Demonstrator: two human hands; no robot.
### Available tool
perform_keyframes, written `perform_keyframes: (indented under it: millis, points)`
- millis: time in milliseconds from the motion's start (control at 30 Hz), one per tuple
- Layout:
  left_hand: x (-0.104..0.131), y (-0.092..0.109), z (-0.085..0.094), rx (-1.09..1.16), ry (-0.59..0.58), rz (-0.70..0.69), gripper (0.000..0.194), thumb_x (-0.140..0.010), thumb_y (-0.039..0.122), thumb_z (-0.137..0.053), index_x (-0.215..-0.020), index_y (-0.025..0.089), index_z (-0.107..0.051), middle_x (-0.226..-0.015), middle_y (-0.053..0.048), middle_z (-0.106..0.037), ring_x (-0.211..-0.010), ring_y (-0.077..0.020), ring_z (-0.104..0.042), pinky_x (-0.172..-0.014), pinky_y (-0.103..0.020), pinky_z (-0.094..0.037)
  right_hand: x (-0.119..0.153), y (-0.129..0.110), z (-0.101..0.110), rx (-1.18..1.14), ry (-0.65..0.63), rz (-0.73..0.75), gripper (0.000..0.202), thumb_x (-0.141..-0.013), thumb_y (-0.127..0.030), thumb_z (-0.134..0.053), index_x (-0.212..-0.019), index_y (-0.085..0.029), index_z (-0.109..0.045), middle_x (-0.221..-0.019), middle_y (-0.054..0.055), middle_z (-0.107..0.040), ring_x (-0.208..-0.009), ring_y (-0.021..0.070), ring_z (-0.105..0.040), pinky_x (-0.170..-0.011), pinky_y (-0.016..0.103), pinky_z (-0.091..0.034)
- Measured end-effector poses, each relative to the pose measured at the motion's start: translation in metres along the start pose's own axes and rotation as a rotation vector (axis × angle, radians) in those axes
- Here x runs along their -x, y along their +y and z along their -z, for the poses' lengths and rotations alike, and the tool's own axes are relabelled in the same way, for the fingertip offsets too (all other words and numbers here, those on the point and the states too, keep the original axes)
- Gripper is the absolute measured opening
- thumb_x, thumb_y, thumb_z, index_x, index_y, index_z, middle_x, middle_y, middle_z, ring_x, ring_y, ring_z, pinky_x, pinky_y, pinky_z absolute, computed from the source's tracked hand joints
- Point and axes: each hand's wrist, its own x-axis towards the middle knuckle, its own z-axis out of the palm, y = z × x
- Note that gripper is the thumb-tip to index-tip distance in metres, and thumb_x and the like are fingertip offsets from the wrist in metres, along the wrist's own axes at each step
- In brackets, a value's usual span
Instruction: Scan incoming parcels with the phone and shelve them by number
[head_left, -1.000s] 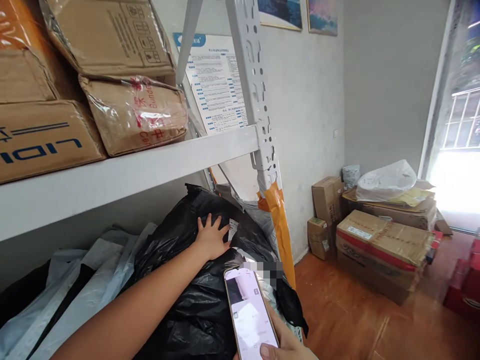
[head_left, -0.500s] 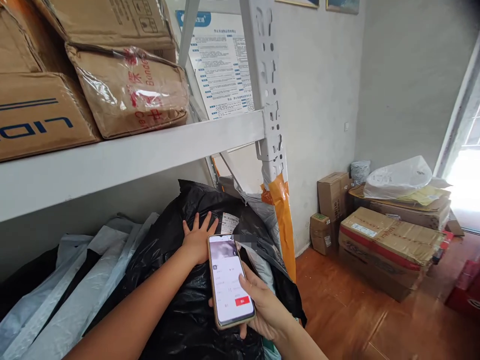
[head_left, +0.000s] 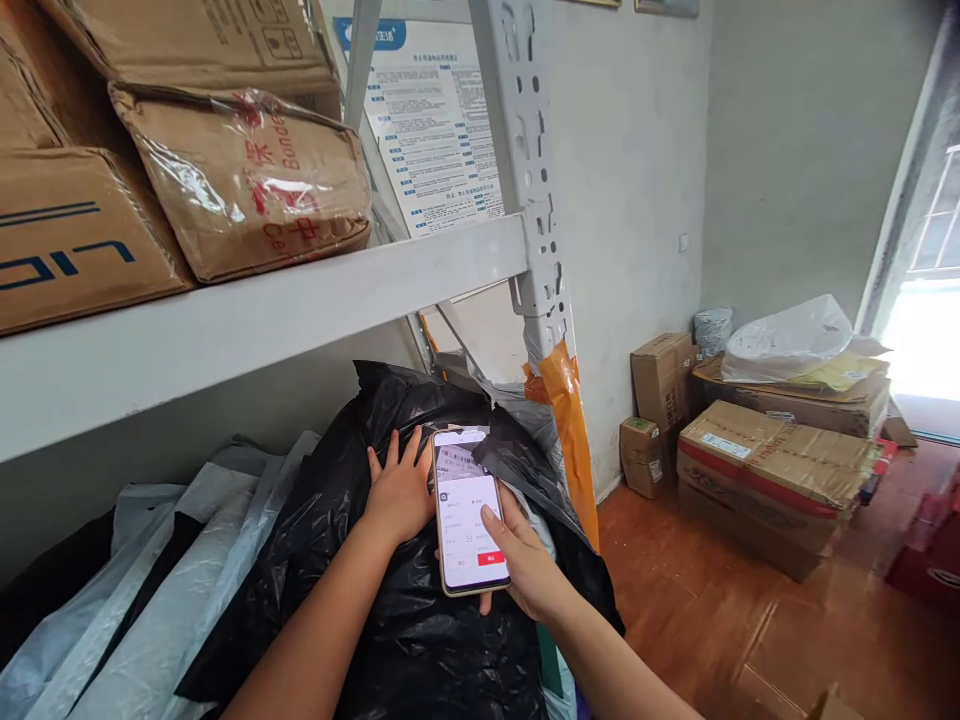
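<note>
In my right hand is a smartphone, thumb over the right edge of its lit screen. The screen shows a barcode label in its camera picture at the top and a red button near the bottom. My left hand rests with spread fingers on a black plastic parcel bag, just left of the phone. The phone is held over the bag and now covers most of the white label there. Black plastic bunches up behind the phone's top right corner.
A white metal shelf beam crosses above, with cardboard boxes on it. White and grey parcel bags lie at the left. Orange tape wraps the shelf post. More cartons stand on the reddish floor at the right.
The phone has moved up and slightly right, closer over the label. Its screen picture has gone from a blur to a readable barcode. My left hand stays on the bag.
</note>
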Motion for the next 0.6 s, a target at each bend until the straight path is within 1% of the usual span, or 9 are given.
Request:
perform_keyframes:
  millis: [100, 233, 400, 600]
  points:
    - [-0.0005, 0.0007, 0.0005, -0.004, -0.01, 0.0, 0.065, -0.095, 0.033, -0.037, -0.156, 0.024, -0.016, -0.164, -0.002, 0.002, -0.148, -0.0415, 0.001, -0.114, -0.071, -0.009, -0.0012, 0.0042, 0.0017, 0.015, -0.014, 0.006, 0.101, -0.079, -0.069, -0.066, -0.154, -0.032, -0.008, -0.083, 0.003, -0.075, -0.061, 0.0233, -0.071, -0.034, 0.025, -0.048]
    - [0.0003, 0.0016, 0.0019, -0.005, -0.013, 0.002, 0.063, -0.096, 0.031, -0.036, -0.155, 0.024, -0.019, -0.164, -0.002, 0.002, -0.148, -0.0416, 0.001, -0.114, -0.071, -0.009, -0.0003, 0.0093, 0.0016, 0.023, -0.004, 0.003, 0.099, -0.079, -0.068, -0.065, -0.154, -0.034, -0.009, -0.087, 0.004, -0.076, -0.061, 0.0242, -0.07, -0.034, 0.028, -0.047]
    - [0.0009, 0.0022, 0.0041, 0.001, -0.021, -0.002, 0.061, -0.097, 0.034, -0.035, -0.155, 0.024, -0.02, -0.164, -0.002, 0.003, -0.148, -0.0421, 0.0, -0.114, -0.071, -0.01, 0.0025, 0.0068, -0.0003, 0.02, -0.012, -0.007, 0.095, -0.082, -0.066, -0.065, -0.154, -0.035, -0.012, -0.09, 0.003, -0.076, -0.061, 0.0234, -0.071, -0.037, 0.028, -0.048]
    - [0.0003, 0.0014, 0.0023, -0.016, -0.013, -0.001, 0.063, -0.096, 0.034, -0.038, -0.155, 0.024, -0.02, -0.164, -0.003, 0.002, -0.148, -0.0424, -0.001, -0.114, -0.072, -0.01, 0.0026, 0.0048, -0.0006, 0.008, -0.005, -0.014, 0.096, -0.081, -0.066, -0.066, -0.155, -0.034, -0.013, -0.09, 0.004, -0.077, -0.063, 0.0252, -0.071, -0.036, 0.029, -0.048]
